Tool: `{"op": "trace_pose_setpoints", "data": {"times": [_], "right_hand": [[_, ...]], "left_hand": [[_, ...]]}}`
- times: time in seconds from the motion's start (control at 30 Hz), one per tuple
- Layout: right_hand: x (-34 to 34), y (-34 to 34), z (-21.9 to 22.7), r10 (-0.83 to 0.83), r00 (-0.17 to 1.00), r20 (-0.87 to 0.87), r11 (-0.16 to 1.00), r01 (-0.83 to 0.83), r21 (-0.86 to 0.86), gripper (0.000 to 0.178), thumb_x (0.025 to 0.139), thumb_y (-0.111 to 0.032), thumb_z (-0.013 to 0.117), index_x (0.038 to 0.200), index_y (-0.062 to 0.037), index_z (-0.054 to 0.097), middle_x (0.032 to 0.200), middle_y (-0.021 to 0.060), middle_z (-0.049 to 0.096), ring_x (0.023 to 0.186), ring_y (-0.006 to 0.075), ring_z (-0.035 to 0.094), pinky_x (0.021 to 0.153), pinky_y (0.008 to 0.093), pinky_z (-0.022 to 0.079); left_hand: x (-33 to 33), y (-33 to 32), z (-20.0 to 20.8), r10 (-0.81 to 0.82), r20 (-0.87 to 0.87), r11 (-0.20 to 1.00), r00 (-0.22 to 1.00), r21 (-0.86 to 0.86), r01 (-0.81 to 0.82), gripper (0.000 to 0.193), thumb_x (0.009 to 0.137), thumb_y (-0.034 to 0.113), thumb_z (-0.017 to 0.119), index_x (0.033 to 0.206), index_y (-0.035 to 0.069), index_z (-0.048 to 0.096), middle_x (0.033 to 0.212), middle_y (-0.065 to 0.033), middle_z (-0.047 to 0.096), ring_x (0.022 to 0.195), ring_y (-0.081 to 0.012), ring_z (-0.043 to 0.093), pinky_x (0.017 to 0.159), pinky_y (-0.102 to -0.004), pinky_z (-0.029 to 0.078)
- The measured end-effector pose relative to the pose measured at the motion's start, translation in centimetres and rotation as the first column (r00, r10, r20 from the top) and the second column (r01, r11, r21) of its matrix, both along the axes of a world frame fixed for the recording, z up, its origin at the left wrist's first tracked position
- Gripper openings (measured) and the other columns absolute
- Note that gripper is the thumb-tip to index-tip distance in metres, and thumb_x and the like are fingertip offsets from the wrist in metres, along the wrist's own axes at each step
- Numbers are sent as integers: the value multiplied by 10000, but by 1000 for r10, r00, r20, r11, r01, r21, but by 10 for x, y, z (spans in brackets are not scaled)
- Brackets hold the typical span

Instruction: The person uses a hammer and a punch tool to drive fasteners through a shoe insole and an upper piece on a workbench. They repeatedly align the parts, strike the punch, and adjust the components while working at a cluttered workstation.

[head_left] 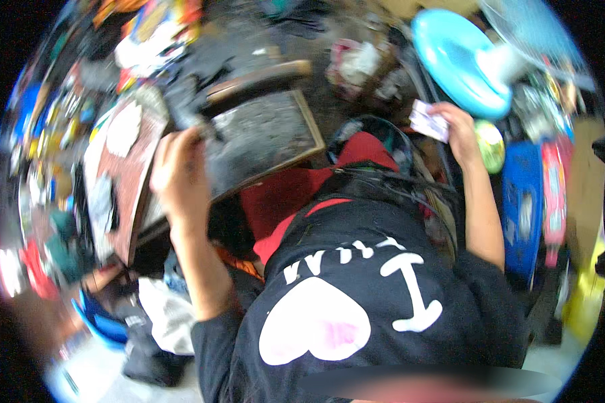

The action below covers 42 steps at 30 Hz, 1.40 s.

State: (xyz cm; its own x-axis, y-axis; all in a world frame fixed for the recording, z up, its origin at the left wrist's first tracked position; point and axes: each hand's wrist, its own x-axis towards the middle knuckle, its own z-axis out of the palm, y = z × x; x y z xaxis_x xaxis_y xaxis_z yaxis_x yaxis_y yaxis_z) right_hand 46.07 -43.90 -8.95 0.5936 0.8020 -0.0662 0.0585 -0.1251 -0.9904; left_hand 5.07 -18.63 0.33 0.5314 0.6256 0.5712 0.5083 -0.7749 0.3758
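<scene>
My right hand (pixel 458 127) is closed on a small flat white piece with purple marks (pixel 429 122), perhaps a card or packet, held between thumb and fingers at the right. On the left, my left hand (pixel 181 168) is raised over the near left edge of a low worktop with a grey, worn surface (pixel 262 138) and a wooden rim. Its fingers are curled together at a small dark object, too blurred to make out. Beyond the worktop's surface lies a thick brown wooden bar (pixel 259 86).
A reddish-brown board (pixel 131 181) with scraps on it stands left of the worktop. At the right are a light blue fan base (pixel 460 64), a blue crate (pixel 521 208) and a round green object (pixel 489 146). A dark bucket (pixel 400 144) sits by my red-clad knees.
</scene>
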Motion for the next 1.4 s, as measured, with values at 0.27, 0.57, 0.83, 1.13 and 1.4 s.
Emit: {"op": "trace_pose_setpoints", "data": {"times": [0.27, 0.57, 0.83, 1.13, 1.4], "right_hand": [[-12, 40, 35, 146, 987, 63, 976, -134, -170, 464, 879, 36, 510, 1332, -38, 575, 1060, 71, 675, 983, 124, 620, 902, 261, 472], [-87, 140, 95, 468, 758, 455, 861, -507, -41, 180, 829, 7, 471, 876, -5, 645, 837, 76, 659, 766, 168, 616, 724, 283, 483], [-183, 209, 121, 505, 355, 786, 702, -700, -134, 353, 862, -319, 658, 657, -43, 578, 643, 128, 556, 623, 326, 582, 552, 425, 433], [-169, 190, 105, 698, 670, 253, 700, -713, -43, 208, 932, -195, 633, 936, -1, 710, 683, 7, 620, 661, 79, 574, 589, 287, 460], [-142, 160, 87, 667, 647, -369, 706, -707, 39, 317, 1000, -291, 545, 1111, -11, 645, 833, 3, 669, 582, 27, 485, 547, 192, 349]], "left_hand": [[11, -13, 15, -23, 73, 989, 997, -147, 34, 169, 818, 55, 691, 976, 28, 640, 840, -134, 591, 749, -343, 620, 651, -411, 497], [-32, 21, 33, 321, -46, 944, 946, 93, -315, 231, 854, 231, 622, 920, 23, 546, 879, -168, 592, 895, -373, 552, 793, -472, 452], [-57, 111, 30, 399, -312, 915, 862, 73, -397, 503, 790, 371, 763, 1103, 44, 545, 1008, -169, 649, 1026, -384, 587, 850, -457, 487], [-44, 103, 44, 351, -259, 888, 900, 395, -233, 234, 805, 157, 686, 964, 97, 526, 814, -128, 656, 754, -369, 651, 652, -459, 526], [62, -44, -7, -226, -115, 866, 967, 432, 253, 197, 757, 117, 705, 772, 78, 513, 1027, -145, 689, 910, -277, 689, 774, -368, 575]]}}
